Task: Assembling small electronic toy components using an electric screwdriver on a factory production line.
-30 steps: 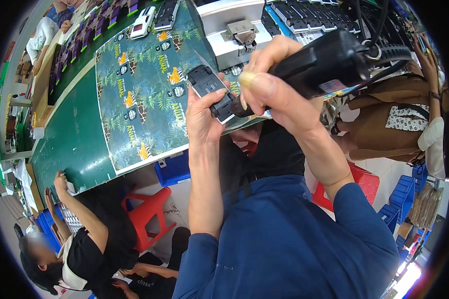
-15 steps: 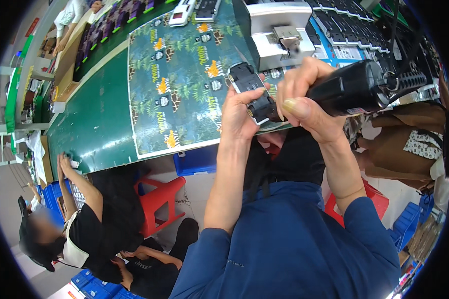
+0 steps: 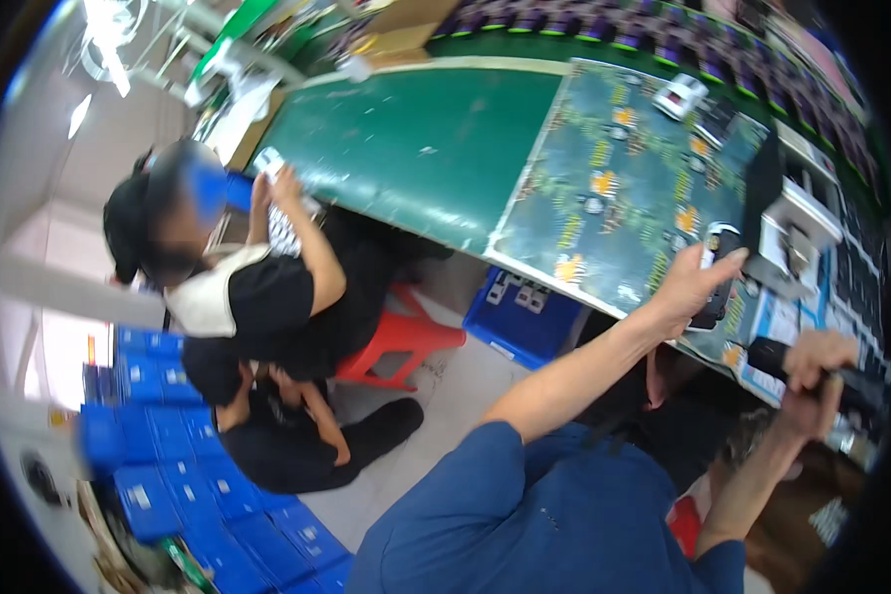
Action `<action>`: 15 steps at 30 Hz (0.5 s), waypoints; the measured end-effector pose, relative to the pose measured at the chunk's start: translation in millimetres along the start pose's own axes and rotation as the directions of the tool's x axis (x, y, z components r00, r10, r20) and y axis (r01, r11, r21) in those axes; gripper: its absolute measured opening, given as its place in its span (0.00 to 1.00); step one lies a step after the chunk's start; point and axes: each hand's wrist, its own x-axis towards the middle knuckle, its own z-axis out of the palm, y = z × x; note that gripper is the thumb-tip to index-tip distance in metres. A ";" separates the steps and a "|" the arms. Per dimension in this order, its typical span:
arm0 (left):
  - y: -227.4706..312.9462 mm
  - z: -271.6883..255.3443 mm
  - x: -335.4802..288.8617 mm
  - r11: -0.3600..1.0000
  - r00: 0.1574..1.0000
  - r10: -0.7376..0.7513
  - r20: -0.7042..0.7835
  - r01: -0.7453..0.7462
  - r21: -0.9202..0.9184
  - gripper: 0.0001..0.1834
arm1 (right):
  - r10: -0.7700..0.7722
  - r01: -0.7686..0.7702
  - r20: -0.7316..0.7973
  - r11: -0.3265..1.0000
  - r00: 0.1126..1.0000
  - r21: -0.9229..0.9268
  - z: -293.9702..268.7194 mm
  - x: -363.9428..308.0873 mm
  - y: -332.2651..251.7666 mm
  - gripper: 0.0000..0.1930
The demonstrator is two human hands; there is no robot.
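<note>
My left hand [image 3: 685, 289] is closed around a toy car [image 3: 725, 240] with a black underside and a pale edge, held over the table's near edge. To its right, my right hand [image 3: 817, 368] wraps round a black power screwdriver [image 3: 768, 354], with the tool apart from the car. Blur hides the screwdriver's tip. Just beyond the car stands a metal fixture [image 3: 820, 213] with a pale body. A white toy car [image 3: 680, 95] and a dark toy car [image 3: 717, 121] lie farther back on the patterned sheet [image 3: 535, 238].
At the left, a co-worker [image 3: 267, 287] handles a small white piece [image 3: 268, 160] at the green table [image 3: 396, 129]. Purple-and-green items [image 3: 584, 22] line the back. Below are a blue bin [image 3: 525, 332], a red stool [image 3: 406, 342] and stacked blue crates [image 3: 178, 436].
The view has swung left, bringing the co-worker and crates further in. My right hand has drawn the screwdriver away from the toy car, which my left hand still holds.
</note>
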 end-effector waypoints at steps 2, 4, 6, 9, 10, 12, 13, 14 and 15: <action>24.8 -27.2 14.1 0.601 0.918 0.351 0.185 -0.373 0.707 0.26 | 0.007 -0.009 -0.041 0.999 0.999 -0.047 -18.0 2.5 -17.1 0.14; 54.2 -57.9 16.4 0.033 0.758 0.474 0.447 -0.523 0.852 0.40 | 0.039 -0.042 -0.050 0.998 0.998 -0.054 -33.9 5.0 -15.4 0.13; 85.4 -92.2 25.7 -0.427 0.766 0.238 0.597 -0.469 0.773 0.46 | 0.112 -0.117 -0.091 0.992 0.989 -0.052 -42.0 1.5 -12.7 0.12; 120.8 -158.7 37.4 -0.601 0.730 0.100 0.676 -0.497 0.626 0.44 | 0.211 -0.211 -0.027 0.977 0.977 0.016 -51.4 3.1 -3.6 0.10; 134.5 -173.0 36.1 -0.642 0.722 0.108 0.684 -0.474 0.602 0.44 | 0.235 -0.234 -0.059 0.972 0.970 0.026 -53.6 1.1 -1.5 0.10; 170.6 -205.3 23.4 -0.747 0.744 0.109 0.659 -0.376 0.548 0.43 | 0.269 -0.266 -0.054 0.962 0.962 0.053 -53.5 4.0 0.3 0.10; 188.7 -218.4 14.2 -0.801 0.805 0.115 0.582 -0.271 0.533 0.44 | 0.283 -0.279 -0.069 0.959 0.957 0.054 -56.8 4.1 1.0 0.10; 203.4 -241.4 4.9 -0.823 0.784 0.202 0.587 -0.189 0.536 0.45 | 0.278 -0.274 -0.092 0.960 0.956 0.054 -60.0 4.9 3.6 0.09; 215.9 -264.5 -3.9 -0.791 0.764 0.319 0.560 -0.110 0.601 0.47 | 0.289 -0.285 -0.088 0.957 0.953 0.054 -62.1 6.9 4.4 0.09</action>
